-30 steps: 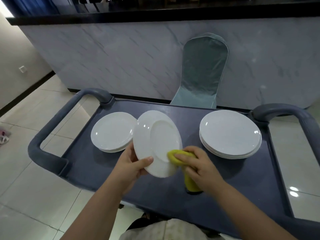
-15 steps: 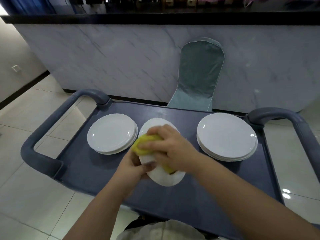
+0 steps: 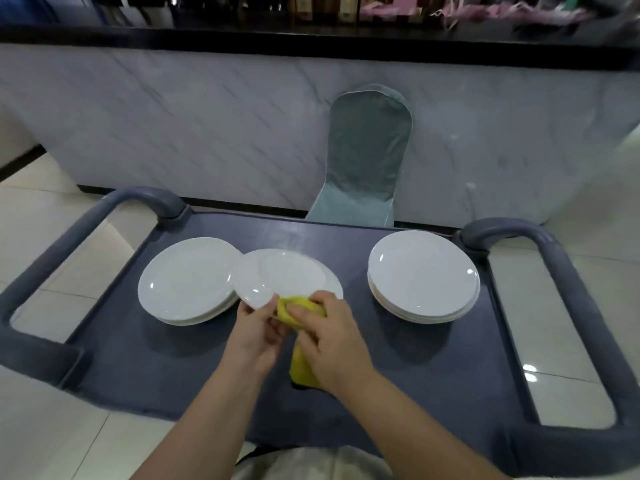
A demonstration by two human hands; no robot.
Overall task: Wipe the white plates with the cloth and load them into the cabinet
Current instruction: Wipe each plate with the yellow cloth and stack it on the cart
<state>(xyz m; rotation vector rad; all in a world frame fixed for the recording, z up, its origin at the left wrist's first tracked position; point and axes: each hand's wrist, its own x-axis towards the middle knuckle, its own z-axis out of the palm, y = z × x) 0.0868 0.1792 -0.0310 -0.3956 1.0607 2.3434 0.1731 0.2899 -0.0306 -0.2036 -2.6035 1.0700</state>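
- A grey-blue cart [image 3: 166, 372] serves as the landmark; its flat top is seen from above, with a curved handle [image 3: 45, 271] at each end.
- One white plate [image 3: 287, 275] is held above the middle of the cart top, tilted, with its near rim turned toward the person.
- That near rim is gripped by the left hand [image 3: 256, 337], whose fingers are curled round the edge.
- A yellow cloth [image 3: 298, 370] is gripped in the right hand [image 3: 334, 348], just beside the left hand. Its upper part is pressed against the plate's near rim, and the rest hangs below the palm toward the cart top.
- A left stack [image 3: 187, 282] of white plates is set on the left part of the cart top. Its right edge is overlapped in view by the plate, and whether the two touch cannot be told.
- A right stack [image 3: 422, 275] of white plates is set on the right part of the cart top, apart from the plate.
- Beyond the cart's far edge, a chair [image 3: 367, 157] in a grey-green cover is seen against a marble-patterned counter front [image 3: 173, 116].
- Pale floor tiles [image 3: 45, 438] are seen beside the cart.
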